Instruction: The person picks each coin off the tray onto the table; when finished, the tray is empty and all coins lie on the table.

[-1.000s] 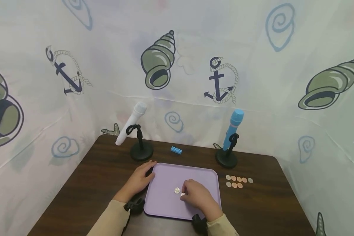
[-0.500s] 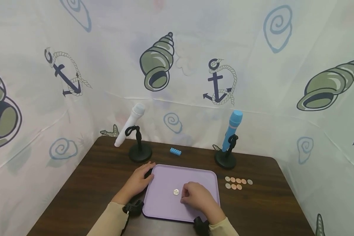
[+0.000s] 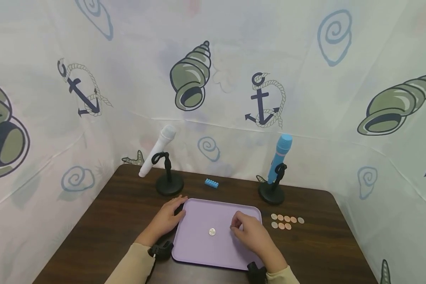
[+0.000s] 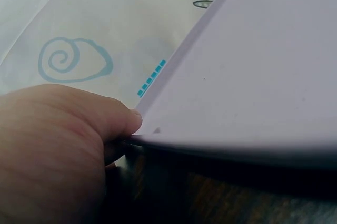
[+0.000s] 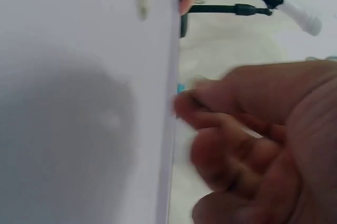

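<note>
My left hand lies along the left side of the lilac tray, its fingers extended to the far left corner. The thumb touches the tray's rim, as the left wrist view shows too. My right hand is above the tray's right half, thumb and index finger together. Between these fingertips the right wrist view shows a thin dark edge of what looks like a coin, mostly hidden and blurred. A silver coin lies near the middle of the tray, left of my right hand.
Two rows of silver and copper coins lie right of the tray. Behind it are a blue toy brick, a white microphone and a blue microphone, both on black stands. A patterned cloth hangs around the table.
My right hand has moved right from near the tray's middle. The white coin under its fingertips is gone from the tray's surface. My left hand has stayed at the rim.
</note>
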Motion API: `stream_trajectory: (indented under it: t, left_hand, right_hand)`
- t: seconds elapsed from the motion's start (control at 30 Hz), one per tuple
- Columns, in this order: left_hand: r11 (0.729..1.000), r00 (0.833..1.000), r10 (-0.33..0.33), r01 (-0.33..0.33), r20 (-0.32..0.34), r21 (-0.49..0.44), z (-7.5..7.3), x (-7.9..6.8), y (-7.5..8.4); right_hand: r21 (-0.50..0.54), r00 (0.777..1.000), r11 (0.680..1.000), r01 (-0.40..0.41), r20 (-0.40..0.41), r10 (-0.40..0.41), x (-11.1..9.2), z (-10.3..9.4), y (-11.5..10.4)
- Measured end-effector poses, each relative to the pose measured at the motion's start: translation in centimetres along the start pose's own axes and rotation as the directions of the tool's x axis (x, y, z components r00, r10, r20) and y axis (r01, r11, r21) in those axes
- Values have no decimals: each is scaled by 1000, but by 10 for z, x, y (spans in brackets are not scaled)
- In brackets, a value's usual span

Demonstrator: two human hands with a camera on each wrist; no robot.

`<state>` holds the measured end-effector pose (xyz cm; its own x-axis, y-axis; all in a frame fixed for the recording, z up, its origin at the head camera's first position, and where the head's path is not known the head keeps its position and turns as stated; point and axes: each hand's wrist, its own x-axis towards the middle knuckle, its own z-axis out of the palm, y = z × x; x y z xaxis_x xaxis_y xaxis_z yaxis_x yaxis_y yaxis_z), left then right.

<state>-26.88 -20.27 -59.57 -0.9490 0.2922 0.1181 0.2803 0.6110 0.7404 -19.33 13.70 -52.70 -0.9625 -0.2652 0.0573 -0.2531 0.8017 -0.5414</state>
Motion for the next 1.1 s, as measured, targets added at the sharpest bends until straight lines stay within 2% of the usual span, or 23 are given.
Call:
stream_trajectory:
  t: [0.13,0.27,0.37,0.5,0.67,0.83,0.97,1.1]
  left_hand:
    - [1000,1000,-6,6,0,-1,1,0,-2]
    - [1000,1000,-15,15,-8,4,2,0,-2]
    - [1000,1000,-18,18,-10,-4,2,0,-1]
    - [1000,1000,-18,18,-5,-18,2,-1,1]
    - [1000,1000,-12,12,-8,3,1,-3,-1]
    - [1000,1000,-16,16,-4,2,3,-5,-1]
    - [1000,1000,-19,19,1,-5,2,-5,2]
    - [1000,1000,-17,17,4,0,-2,-3,3]
  right_hand:
    - [-26,997,1000,15,-81,-17,-5,-2,11]
    - [-31,984,998,47,-171,-51,-10,-3,22]
    - [-19,976,999,29,-215,-32,-14,-5,32]
    - [54,970,997,-48,-237,59,-23,-13,45]
    - [172,950,980,-105,-273,149,-32,-21,65]
    - [190,926,969,-156,-313,210,-37,-33,93]
    - [232,895,946,-226,-334,296,-40,-50,121]
    - [313,843,885,-345,-312,439,-48,-64,149]
